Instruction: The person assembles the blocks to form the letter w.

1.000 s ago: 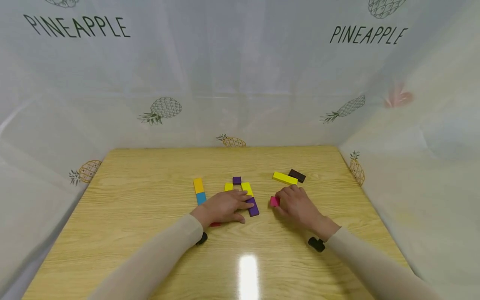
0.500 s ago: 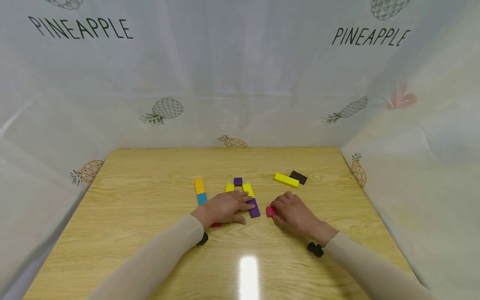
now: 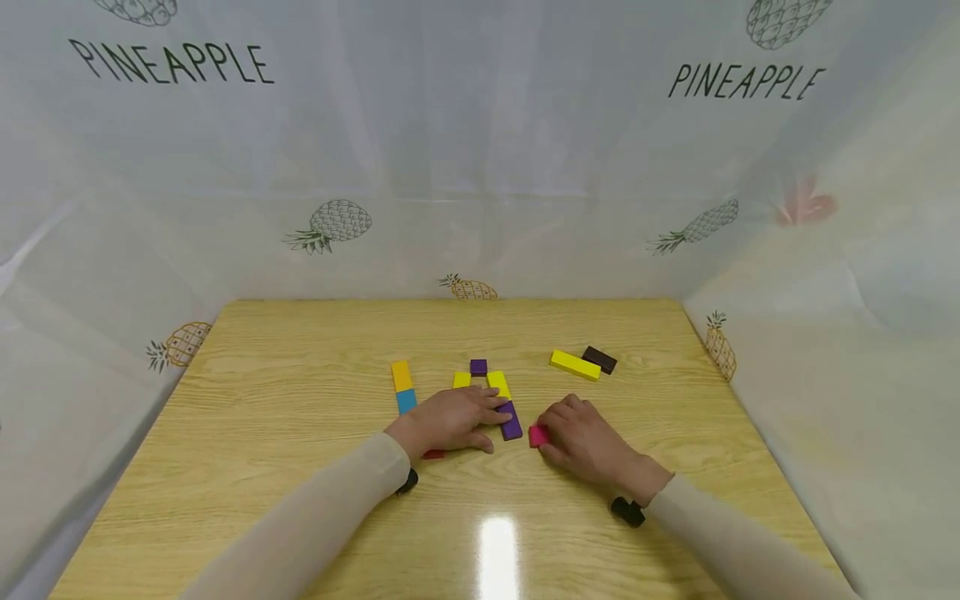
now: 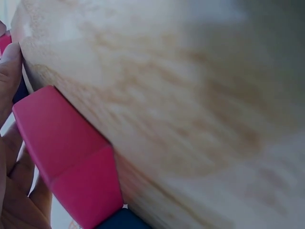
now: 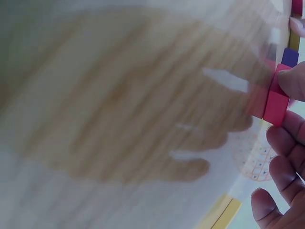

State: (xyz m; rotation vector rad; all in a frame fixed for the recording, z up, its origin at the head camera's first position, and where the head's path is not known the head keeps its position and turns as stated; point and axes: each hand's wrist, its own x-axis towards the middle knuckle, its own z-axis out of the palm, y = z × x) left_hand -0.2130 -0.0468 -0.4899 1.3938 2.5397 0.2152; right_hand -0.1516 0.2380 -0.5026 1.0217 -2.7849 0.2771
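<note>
My right hand (image 3: 588, 442) pinches a small pink block (image 3: 537, 436) between thumb and fingers on the wooden table. The same pink block (image 5: 276, 109) shows in the right wrist view, close to a purple one. My left hand (image 3: 453, 419) lies palm down with extended fingers, two fingertips on a purple block (image 3: 512, 425). A yellow block (image 3: 498, 385) continues the line from that purple block. Another yellow block (image 3: 461, 380) is partly hidden behind the left fingers. Under the left wrist a red block (image 3: 433, 455) peeks out; it looms large in the left wrist view.
An orange block (image 3: 402, 376) and a blue block (image 3: 407, 402) stand end to end left of the left hand. A small purple block (image 3: 478, 367) lies farther back. Back right are a long yellow block (image 3: 575, 365) and a black block (image 3: 600, 359). Printed curtains (image 3: 480, 167) surround the table.
The right hand has slid the pink block toward me and left, closer to the purple block's near end. The left hand has stayed in place on the blocks.
</note>
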